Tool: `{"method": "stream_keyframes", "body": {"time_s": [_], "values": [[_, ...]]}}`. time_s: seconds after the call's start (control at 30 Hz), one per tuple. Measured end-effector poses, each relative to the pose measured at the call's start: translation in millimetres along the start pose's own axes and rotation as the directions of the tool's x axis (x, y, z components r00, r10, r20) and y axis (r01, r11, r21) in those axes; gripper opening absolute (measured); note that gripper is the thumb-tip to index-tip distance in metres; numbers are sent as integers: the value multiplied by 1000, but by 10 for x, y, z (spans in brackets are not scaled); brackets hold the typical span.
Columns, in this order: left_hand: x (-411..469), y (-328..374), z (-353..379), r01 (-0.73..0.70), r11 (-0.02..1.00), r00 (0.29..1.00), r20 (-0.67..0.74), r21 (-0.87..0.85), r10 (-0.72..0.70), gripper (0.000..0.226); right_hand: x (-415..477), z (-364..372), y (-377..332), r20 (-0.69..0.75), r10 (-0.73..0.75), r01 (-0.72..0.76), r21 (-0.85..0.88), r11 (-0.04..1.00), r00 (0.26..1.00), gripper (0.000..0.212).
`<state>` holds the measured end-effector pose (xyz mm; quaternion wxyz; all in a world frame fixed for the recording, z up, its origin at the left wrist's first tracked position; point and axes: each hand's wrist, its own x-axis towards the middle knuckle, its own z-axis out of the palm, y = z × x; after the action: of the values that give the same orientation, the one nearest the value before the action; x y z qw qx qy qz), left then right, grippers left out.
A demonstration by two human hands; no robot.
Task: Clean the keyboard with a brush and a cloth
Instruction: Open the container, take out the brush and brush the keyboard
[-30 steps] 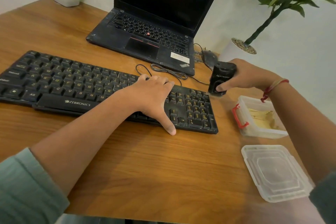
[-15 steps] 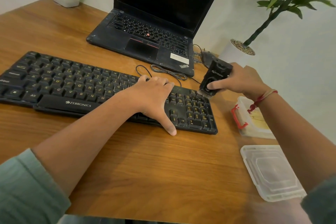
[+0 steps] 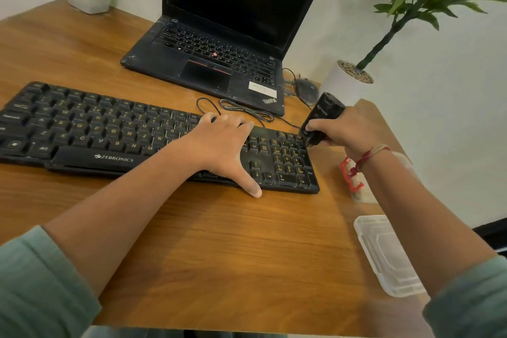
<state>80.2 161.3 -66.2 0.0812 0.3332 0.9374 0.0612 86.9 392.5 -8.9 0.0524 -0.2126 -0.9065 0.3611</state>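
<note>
A black Zebronics keyboard (image 3: 90, 132) lies across the wooden desk. My left hand (image 3: 219, 145) rests flat on its right-middle keys, fingers spread, thumb reaching down onto the desk in front. My right hand (image 3: 348, 129) grips a small black cylindrical cleaning tool (image 3: 322, 118), tilted, with its lower end at the keyboard's far right corner over the number pad. Whether the tip touches the keys is hidden by my fingers. No cloth is visible.
An open black laptop (image 3: 214, 63) sits behind the keyboard, with a cable (image 3: 247, 112) and a mouse (image 3: 306, 89) beside it. A clear box with a red clasp (image 3: 354, 184) lies under my right wrist; its lid (image 3: 384, 252) is nearer. Potted plants (image 3: 348, 82) stand at the back corners.
My right hand has brought the black tool down and left from above the desk to the keyboard's far right corner. My left hand has stayed on the keys.
</note>
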Motion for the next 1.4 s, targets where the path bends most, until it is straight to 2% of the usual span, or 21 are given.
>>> {"method": "stream_keyframes", "body": {"time_s": [0.23, 0.4, 0.67, 0.73, 0.87, 1.07, 1.17, 1.3, 1.4], "values": [[2, 18, -16, 5, 1000, 1000, 2, 16, -5, 136, -177, -18, 117, -27, -11, 10, -40, 999, 1000, 22], [2, 19, -29, 11, 1000, 1000, 11, 23, -11, 138, -432, -79, 133, -18, -74, 71, -110, 991, 997, 25], [3, 22, -28, 12, 999, 1000, 4, 33, -12, 139, -956, -160, 359, -47, -35, 30, -91, 995, 998, 21], [4, 27, -32, 10, 1000, 1000, 6, 30, -10, 139, -1048, -201, 401, -40, -10, 8, -74, 997, 999, 20], [-3, 37, -35, 11, 999, 1000, 6, 36, -11, 139, -1159, -328, 372, 81, 34, -39, 62, 997, 996, 26], [-10, 35, -33, 12, 1000, 1000, 7, 28, -13, 138, -861, -274, 233, -102, -21, 32, 102, 994, 995, 27], [-3, 26, -30, 15, 999, 1000, 9, 29, -16, 139, -617, -129, 166, -182, -55, 68, 64, 996, 982, 27], [-6, 37, -35, 16, 999, 1000, 16, 29, -17, 139, -391, 13, 100, -167, -85, 80, -34, 996, 982, 25], [-12, 36, -44, 17, 999, 1000, 18, 27, -17, 138, -367, 40, 94, -143, -75, 72, -26, 997, 987, 22]]}}
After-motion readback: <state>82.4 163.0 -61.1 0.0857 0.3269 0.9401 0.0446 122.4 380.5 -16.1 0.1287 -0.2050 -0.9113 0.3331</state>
